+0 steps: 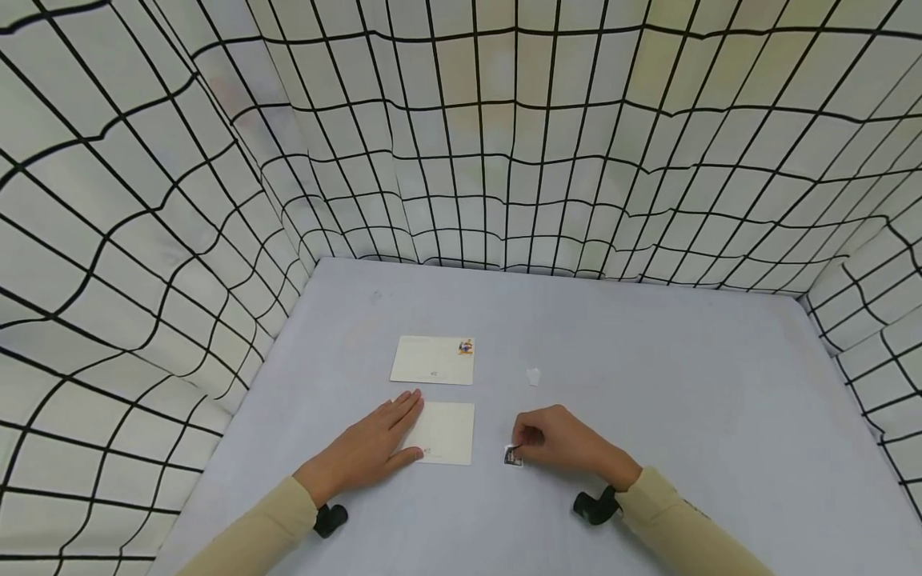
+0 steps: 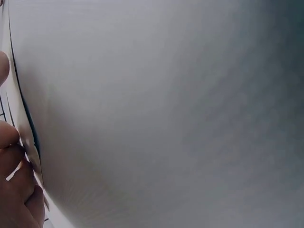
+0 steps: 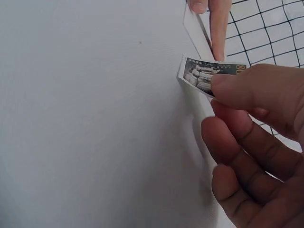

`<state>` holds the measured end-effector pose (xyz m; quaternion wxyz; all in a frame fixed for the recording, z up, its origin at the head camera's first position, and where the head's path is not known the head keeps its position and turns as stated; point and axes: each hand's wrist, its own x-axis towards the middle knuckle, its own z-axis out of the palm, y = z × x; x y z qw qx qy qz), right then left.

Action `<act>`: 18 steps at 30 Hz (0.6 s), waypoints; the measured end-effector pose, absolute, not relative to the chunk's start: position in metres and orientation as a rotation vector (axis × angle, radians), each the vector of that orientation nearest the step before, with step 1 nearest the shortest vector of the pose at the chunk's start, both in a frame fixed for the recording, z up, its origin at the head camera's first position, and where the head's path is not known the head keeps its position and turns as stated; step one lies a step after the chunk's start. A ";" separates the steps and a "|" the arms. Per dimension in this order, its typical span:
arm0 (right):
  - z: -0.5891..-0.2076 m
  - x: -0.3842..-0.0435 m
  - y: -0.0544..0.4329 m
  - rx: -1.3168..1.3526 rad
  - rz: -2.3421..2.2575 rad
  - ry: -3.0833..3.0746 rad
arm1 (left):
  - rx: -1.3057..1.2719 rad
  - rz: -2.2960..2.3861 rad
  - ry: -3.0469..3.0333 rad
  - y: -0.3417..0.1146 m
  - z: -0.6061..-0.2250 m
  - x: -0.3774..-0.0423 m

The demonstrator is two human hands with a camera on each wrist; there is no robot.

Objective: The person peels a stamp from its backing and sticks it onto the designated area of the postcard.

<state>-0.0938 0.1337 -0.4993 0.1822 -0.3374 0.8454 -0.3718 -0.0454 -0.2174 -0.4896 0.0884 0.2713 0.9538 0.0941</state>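
In the head view my left hand [image 1: 370, 444] lies with straight fingers over the left part of a blank cream envelope [image 1: 450, 432], pressing it on the table. To its right, my right hand [image 1: 565, 440] pinches a small dark postage stamp [image 1: 512, 457] between thumb and fingers. The right wrist view shows the stamp [image 3: 202, 75] with a white border, a grey picture and gold figures "80" at one end; my thumb covers part of it. The left wrist view catches only some fingers [image 2: 16, 180] at the left edge, beside the envelope's edge.
Beyond the blank envelope lies a second cream envelope [image 1: 432, 362] with a colourful stamp [image 1: 465, 346] in its upper right corner. A small whitish scrap [image 1: 533, 376] rests farther back on the white-covered table [image 1: 684, 384]. Black netting over white cloth [image 1: 504, 176] surrounds the back and sides.
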 end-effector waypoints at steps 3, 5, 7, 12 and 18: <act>-0.500 -0.095 0.135 -0.952 -1.078 2.369 | 0.806 0.278 2.849 -0.217 -0.489 -0.046; -0.499 -0.096 0.136 -0.938 -1.106 2.357 | 0.810 0.283 2.856 -0.217 -0.489 -0.047; -0.497 -0.096 0.137 -0.915 -1.129 2.349 | 0.816 0.291 2.865 -0.215 -0.489 -0.049; -0.492 -0.099 0.139 -0.864 -1.207 2.325 | 0.863 0.320 2.883 -0.209 -0.489 -0.052; -0.486 -0.103 0.143 -0.796 -1.292 2.321 | 0.901 0.396 2.867 -0.197 -0.486 -0.057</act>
